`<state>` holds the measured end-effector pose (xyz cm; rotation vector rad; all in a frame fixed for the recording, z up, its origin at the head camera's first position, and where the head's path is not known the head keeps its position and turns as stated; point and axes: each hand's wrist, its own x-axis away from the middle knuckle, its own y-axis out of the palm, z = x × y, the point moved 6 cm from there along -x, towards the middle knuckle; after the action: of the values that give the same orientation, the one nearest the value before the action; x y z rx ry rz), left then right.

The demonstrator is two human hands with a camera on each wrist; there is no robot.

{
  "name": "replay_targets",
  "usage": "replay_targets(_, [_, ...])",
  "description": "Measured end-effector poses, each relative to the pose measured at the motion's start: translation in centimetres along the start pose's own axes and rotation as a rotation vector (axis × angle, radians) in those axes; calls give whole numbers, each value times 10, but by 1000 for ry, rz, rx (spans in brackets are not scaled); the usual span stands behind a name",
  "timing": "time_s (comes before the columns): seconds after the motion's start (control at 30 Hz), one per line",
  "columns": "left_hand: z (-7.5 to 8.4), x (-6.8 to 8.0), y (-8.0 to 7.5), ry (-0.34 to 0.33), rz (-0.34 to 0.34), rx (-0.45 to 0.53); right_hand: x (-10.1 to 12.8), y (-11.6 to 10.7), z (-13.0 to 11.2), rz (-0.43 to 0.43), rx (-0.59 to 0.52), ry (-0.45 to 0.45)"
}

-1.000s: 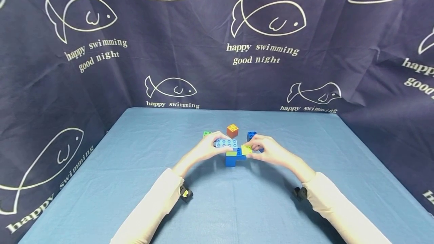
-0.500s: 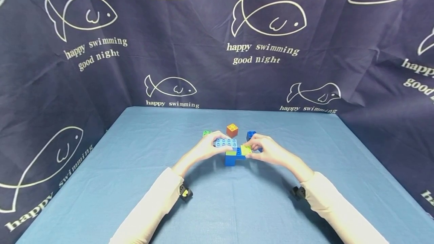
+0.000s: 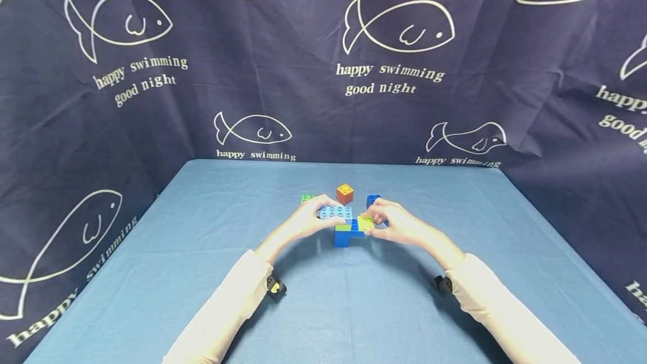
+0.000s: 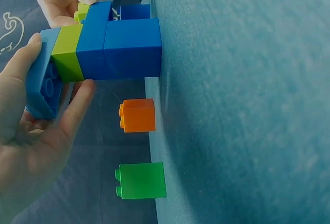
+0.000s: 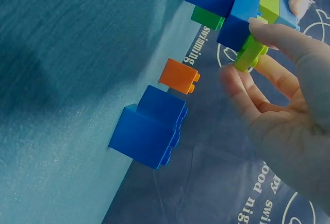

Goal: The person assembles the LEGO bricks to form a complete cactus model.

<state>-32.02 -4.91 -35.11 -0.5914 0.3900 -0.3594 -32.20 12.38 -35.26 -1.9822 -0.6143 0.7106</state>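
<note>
A stack of toy building bricks stands mid-table between both hands. Its lowest part is a dark blue brick (image 4: 133,48), under a second dark blue brick (image 5: 240,15) that juts to the right. On the left end sits a lime green brick (image 4: 68,53), topped by a light blue brick (image 3: 336,213) that overhangs to the left. My left hand (image 3: 305,220) grips this light blue brick, thumb in front. My right hand (image 3: 400,223) pinches a thinner lime piece (image 5: 251,53) at the right end of the jutting dark blue brick.
Behind the stack stand an orange brick (image 3: 345,193), a green brick (image 4: 143,181) partly behind the left hand in the head view, and dark blue bricks (image 5: 147,131) beyond the right hand. A dark fish-print cloth (image 3: 323,83) hangs around the blue table (image 3: 333,313).
</note>
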Motion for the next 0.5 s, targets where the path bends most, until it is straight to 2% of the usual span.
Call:
replay_targets(0.13, [0, 0, 0, 9, -4, 1, 2, 0, -1, 10, -1, 1])
replay_targets(0.37, [-26, -11, 8, 13, 13, -11, 4, 0, 0, 53, 5, -34])
replay_targets(0.5, [-30, -12, 8, 22, 7, 2, 4, 1, 5, 60, 12, -32])
